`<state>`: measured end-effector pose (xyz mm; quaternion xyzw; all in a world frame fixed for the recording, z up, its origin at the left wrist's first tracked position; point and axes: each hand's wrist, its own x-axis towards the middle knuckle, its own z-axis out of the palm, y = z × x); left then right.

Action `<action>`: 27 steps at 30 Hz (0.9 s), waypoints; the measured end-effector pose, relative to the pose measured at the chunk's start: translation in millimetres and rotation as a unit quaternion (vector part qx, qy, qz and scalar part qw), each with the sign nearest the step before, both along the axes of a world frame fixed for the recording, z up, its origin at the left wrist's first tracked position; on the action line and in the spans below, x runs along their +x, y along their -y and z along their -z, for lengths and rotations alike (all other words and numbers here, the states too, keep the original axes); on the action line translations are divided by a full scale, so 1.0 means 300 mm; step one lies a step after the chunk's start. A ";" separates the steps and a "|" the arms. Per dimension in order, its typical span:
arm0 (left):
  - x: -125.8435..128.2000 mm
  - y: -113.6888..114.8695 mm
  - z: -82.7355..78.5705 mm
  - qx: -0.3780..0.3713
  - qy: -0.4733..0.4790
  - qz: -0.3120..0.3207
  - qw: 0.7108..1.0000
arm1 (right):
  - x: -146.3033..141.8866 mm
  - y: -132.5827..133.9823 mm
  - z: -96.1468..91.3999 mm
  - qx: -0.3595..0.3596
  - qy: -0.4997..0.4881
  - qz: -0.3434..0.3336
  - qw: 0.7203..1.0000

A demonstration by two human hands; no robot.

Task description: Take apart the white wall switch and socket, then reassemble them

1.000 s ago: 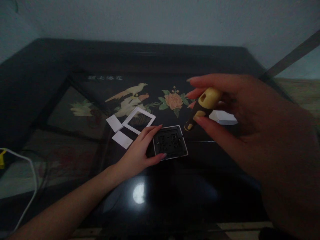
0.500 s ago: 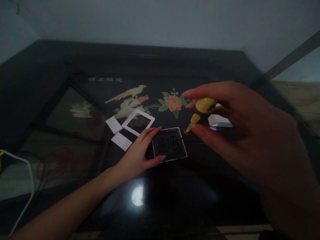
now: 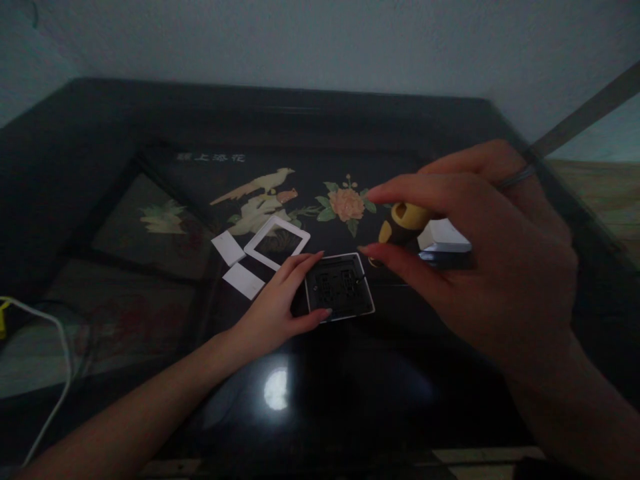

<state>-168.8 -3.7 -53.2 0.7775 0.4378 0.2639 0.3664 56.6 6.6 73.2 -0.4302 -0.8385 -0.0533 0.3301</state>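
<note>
The right hand (image 3: pixel 480 267) pinches a yellow-and-black screwdriver (image 3: pixel 403 225). Its long axis slants down toward 8 o'clock, tip over the right side of the switch module (image 3: pixel 340 288). The left hand (image 3: pixel 280 308), at the module's 9 o'clock, clasps its left edge against the worktop (image 3: pixel 350 400).

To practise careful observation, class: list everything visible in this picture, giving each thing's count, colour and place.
table: one, black with painted birds and flowers, fills the view
switch module: one, black with white rim, table centre
frame: one, white, behind-left of module
small plates: two, white, left of frame
block: one, white, right of module
screwdriver: one, yellow-black handle, in right hand above module
cable: one, white, far left
left hand: one, grip on module's left edge
right hand: one, grip on screwdriver
</note>
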 end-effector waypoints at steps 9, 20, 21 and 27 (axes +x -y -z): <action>-0.001 -0.003 0.006 0.007 0.007 0.001 1.000 | 0.024 0.006 -0.020 -0.109 -0.038 -0.043 0.992; 0.000 -0.003 0.009 0.007 0.008 0.001 1.000 | 0.032 0.001 -0.027 -0.101 -0.021 -0.063 0.993; 0.000 -0.003 0.008 0.009 0.008 0.002 1.000 | 0.031 0.001 -0.027 -0.087 -0.012 -0.064 0.994; -0.003 -0.001 0.006 0.007 0.001 -0.002 1.000 | 0.009 0.016 -0.020 -0.026 0.007 0.007 1.000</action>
